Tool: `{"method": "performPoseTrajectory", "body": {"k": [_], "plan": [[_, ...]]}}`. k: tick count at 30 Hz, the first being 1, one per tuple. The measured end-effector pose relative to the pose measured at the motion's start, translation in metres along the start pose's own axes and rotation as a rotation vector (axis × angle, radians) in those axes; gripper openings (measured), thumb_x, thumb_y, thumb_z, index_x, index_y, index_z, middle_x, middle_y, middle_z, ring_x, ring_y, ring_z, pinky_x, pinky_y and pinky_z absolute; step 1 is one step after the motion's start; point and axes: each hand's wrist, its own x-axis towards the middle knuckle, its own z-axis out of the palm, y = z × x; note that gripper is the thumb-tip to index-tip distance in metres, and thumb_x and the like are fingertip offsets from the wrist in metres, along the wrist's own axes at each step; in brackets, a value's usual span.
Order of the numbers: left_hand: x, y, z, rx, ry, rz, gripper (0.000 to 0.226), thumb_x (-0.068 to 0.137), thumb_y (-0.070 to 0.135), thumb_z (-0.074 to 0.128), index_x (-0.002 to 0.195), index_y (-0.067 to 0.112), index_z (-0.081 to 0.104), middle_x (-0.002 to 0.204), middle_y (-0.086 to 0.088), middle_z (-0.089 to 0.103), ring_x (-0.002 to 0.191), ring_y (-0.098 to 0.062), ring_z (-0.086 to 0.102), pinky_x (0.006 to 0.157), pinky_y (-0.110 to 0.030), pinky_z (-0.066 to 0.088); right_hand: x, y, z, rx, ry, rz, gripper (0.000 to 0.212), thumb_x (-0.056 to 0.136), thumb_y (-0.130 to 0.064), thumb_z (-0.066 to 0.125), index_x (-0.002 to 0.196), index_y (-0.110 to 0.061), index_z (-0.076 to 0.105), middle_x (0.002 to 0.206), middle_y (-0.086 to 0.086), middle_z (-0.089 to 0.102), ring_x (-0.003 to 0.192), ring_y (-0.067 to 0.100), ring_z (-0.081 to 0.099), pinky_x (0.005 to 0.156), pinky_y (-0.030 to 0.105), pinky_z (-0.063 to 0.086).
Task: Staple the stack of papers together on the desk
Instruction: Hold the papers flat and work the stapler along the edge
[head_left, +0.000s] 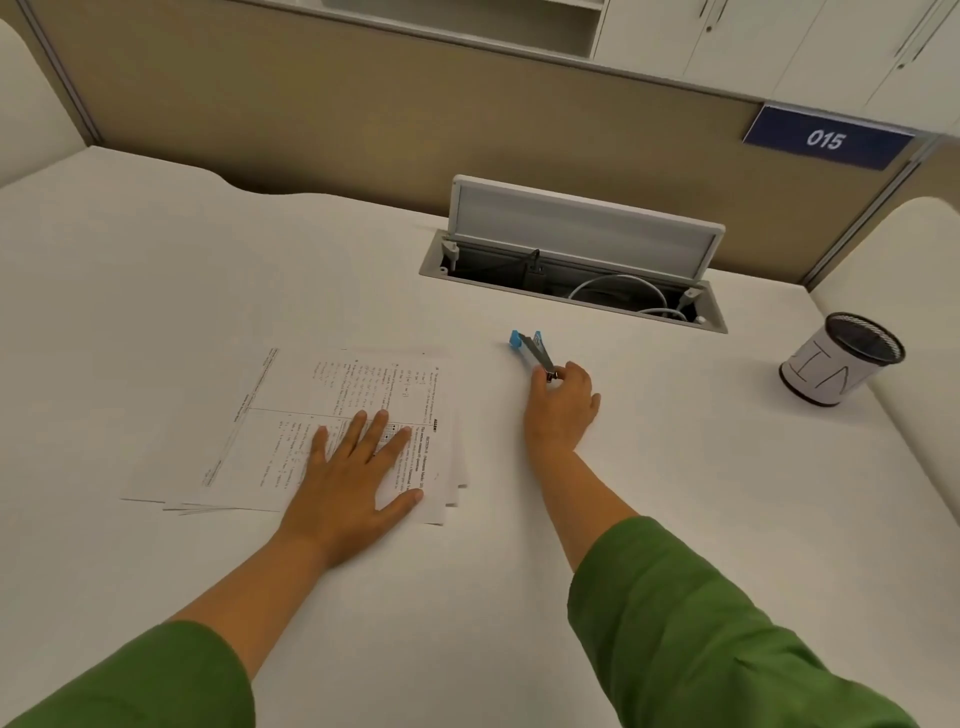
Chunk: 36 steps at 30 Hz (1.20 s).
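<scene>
A loose stack of printed papers (291, 415) lies fanned out on the white desk (156, 291), left of centre. My left hand (358, 467) rests flat on the stack's near right part, fingers spread. To the right, a small blue and metal stapler (532, 349) lies on the desk with its blue end pointing away. My right hand (563, 408) has its fingers closed around the stapler's near metal end. Both arms wear green sleeves.
An open cable hatch (571, 275) with its lid raised sits behind the stapler. A black mesh pen cup (844, 358) wrapped in white paper stands at the right. A beige partition with a blue "015" sign (826, 139) bounds the desk's far side.
</scene>
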Motion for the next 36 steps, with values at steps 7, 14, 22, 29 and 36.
{"method": "performPoseTrajectory", "body": {"k": [7,14,22,29,36], "plan": [[0.0,0.0,0.0,-0.007,-0.014,0.011,0.083,0.073,0.075,0.003,0.146,0.036,-0.003,0.157,0.006,-0.009,0.142,-0.012,-0.017,0.115,-0.047,-0.013,-0.039,0.007,-0.033,0.519,0.02,0.06,0.012,0.091,-0.019,0.054,0.102,-0.013,0.055,0.108,-0.001,0.062,0.101,0.01,0.059,0.09,0.019,0.046],[0.0,0.002,-0.005,0.009,-0.061,0.044,0.074,0.085,0.068,0.018,0.147,0.033,-0.003,0.158,0.002,-0.01,0.144,-0.017,-0.015,0.114,-0.049,-0.012,-0.119,0.012,-0.082,0.966,-0.11,0.312,0.02,0.099,-0.024,0.037,0.088,-0.018,0.052,0.076,0.0,0.068,0.072,0.016,0.067,0.071,0.027,0.057],[-0.013,-0.007,-0.001,0.034,-0.038,0.126,0.079,0.079,0.073,0.008,0.147,0.033,0.0,0.158,0.0,-0.006,0.145,-0.019,-0.011,0.113,-0.05,-0.012,-0.177,-0.013,-0.119,1.245,-0.464,1.04,0.032,0.096,-0.027,0.045,0.098,0.003,0.054,0.076,0.013,0.058,0.052,0.019,0.06,0.051,0.024,0.057],[-0.038,-0.016,-0.002,0.032,-0.06,0.2,0.077,0.081,0.071,0.01,0.146,0.033,-0.003,0.158,0.0,-0.008,0.144,-0.019,-0.013,0.113,-0.051,-0.012,-0.2,-0.047,-0.117,0.783,-0.544,0.884,0.025,0.083,0.003,0.06,0.107,0.01,0.055,0.089,0.019,0.054,0.069,0.023,0.059,0.057,0.03,0.06],[-0.082,-0.035,-0.005,0.005,-0.062,0.272,0.077,0.08,0.073,0.009,0.146,0.035,-0.001,0.158,0.002,-0.007,0.144,-0.017,-0.013,0.115,-0.051,-0.01,-0.235,-0.024,-0.122,0.183,-0.514,0.44,0.021,0.078,-0.008,0.065,0.098,-0.013,0.066,0.067,0.003,0.064,0.047,0.009,0.059,0.046,0.018,0.051]]}}
